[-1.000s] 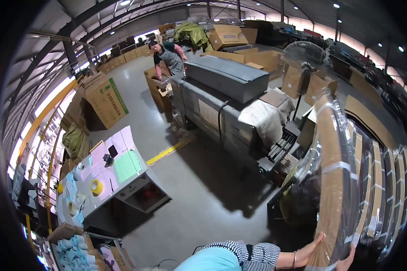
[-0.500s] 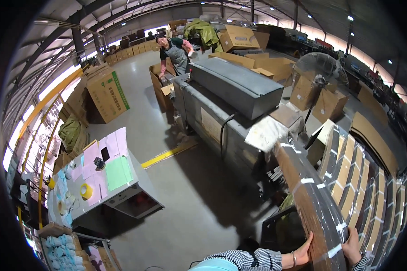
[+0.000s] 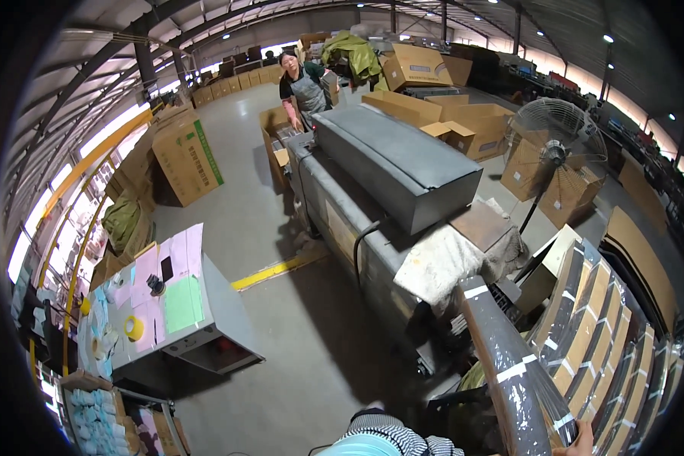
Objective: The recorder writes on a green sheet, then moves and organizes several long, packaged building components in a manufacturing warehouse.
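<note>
A long, narrow film-wrapped package [image 3: 518, 384], dark on top with brown sides and white tape bands, slants from the right of the machine down to the lower edge. My right hand [image 3: 582, 439] grips its near right edge, with only part of the fingers and thumb showing. The left arm's striped sleeve [image 3: 437, 446] reaches the bottom edge; that hand is outside the picture. At the package's far end lies a whitish cloth [image 3: 441, 262], draped over the end of the long grey machine [image 3: 342, 220].
Several similar wrapped packages [image 3: 596, 334] stand in a row at right. A pedestal fan [image 3: 555, 152] rises behind them. A grey desk [image 3: 232, 319] with coloured sheets stands at left. Across the machine, a person in a grey apron [image 3: 309, 93] stands beside cartons [image 3: 188, 159].
The package now shows more of its dark top and less of its brown side. My left hand has gone out of view, and my right hand sits lower. The far person's raised arm has lowered.
</note>
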`<act>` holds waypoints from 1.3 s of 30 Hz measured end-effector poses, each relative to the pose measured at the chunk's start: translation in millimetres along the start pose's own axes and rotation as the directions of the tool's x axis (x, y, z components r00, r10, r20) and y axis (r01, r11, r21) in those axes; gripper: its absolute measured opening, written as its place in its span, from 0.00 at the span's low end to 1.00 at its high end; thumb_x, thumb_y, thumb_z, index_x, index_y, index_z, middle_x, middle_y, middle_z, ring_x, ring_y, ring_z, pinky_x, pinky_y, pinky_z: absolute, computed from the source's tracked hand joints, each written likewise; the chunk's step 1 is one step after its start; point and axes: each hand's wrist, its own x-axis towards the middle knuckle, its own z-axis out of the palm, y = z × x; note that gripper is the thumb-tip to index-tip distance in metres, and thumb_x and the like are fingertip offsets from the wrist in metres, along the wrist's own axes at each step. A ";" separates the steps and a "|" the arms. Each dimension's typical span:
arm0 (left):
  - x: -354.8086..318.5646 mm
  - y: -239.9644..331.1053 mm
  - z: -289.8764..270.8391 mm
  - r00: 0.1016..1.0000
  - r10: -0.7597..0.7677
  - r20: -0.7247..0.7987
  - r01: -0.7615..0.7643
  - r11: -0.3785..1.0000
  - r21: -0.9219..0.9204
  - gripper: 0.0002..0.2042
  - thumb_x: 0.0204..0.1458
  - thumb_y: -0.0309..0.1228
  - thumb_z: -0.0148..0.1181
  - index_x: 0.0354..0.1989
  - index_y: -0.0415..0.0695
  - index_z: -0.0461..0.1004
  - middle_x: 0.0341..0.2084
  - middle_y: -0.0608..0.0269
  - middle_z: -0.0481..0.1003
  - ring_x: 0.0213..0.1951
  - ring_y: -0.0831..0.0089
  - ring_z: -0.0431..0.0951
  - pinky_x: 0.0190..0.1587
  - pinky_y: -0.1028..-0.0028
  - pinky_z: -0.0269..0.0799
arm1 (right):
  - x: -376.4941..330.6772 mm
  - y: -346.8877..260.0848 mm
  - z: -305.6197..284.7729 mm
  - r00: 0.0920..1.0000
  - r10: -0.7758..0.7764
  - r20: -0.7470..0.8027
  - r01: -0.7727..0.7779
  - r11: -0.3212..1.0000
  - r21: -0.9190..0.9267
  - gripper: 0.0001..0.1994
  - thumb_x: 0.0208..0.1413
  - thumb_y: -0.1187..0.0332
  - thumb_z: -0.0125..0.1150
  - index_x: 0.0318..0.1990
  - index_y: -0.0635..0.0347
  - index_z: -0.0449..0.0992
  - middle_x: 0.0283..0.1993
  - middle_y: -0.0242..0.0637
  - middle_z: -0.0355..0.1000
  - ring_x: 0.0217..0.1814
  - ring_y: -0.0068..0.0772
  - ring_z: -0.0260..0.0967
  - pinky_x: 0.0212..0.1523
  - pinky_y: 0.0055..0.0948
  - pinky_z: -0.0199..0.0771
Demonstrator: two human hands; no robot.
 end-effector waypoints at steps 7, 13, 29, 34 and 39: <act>-30.8 98.1 -32.0 0.974 0.190 -0.123 -0.192 0.981 -0.010 0.19 0.58 0.37 0.49 0.53 0.40 0.72 0.54 0.51 0.72 0.57 0.59 0.68 0.64 0.57 0.58 | 43.9 15.8 16.8 0.999 -0.034 -0.014 0.035 0.998 0.058 0.46 0.33 0.64 0.77 0.64 0.66 0.61 0.58 0.56 0.66 0.60 0.55 0.64 0.61 0.45 0.63; -54.5 160.1 -49.7 0.934 0.218 -0.284 -0.232 0.973 -0.016 0.15 0.59 0.36 0.50 0.49 0.40 0.73 0.49 0.54 0.75 0.51 0.61 0.72 0.59 0.59 0.64 | 115.2 2.3 44.7 0.951 -0.294 -0.100 0.282 0.953 -0.113 0.39 0.27 0.53 0.80 0.49 0.66 0.73 0.40 0.52 0.68 0.45 0.55 0.67 0.48 0.43 0.68; -79.7 254.8 60.0 0.246 0.701 -0.669 -0.761 0.568 0.315 0.13 0.55 0.42 0.48 0.26 0.47 0.73 0.25 0.62 0.74 0.32 0.61 0.74 0.39 0.58 0.70 | 275.2 -64.0 116.2 0.947 -0.301 -0.113 0.285 0.948 -0.142 0.48 0.27 0.52 0.78 0.58 0.68 0.64 0.52 0.54 0.64 0.57 0.57 0.61 0.58 0.48 0.61; -100.0 304.9 74.1 0.097 0.710 -0.697 -0.748 0.514 0.420 0.18 0.55 0.47 0.49 0.17 0.52 0.66 0.15 0.67 0.66 0.24 0.63 0.67 0.28 0.60 0.64 | 302.6 -103.6 133.3 0.925 -0.355 -0.135 0.325 0.924 -0.201 0.49 0.39 0.43 0.71 0.63 0.69 0.59 0.50 0.60 0.64 0.53 0.61 0.62 0.53 0.52 0.61; -120.8 348.1 132.1 0.189 0.843 -0.503 -0.694 0.477 0.539 0.24 0.54 0.48 0.41 0.51 0.49 0.73 0.51 0.62 0.74 0.56 0.59 0.71 0.60 0.53 0.64 | 358.1 -170.6 136.2 0.857 -0.481 -0.188 0.445 0.872 -0.205 0.47 0.38 0.54 0.73 0.64 0.70 0.56 0.49 0.54 0.65 0.52 0.55 0.64 0.52 0.49 0.62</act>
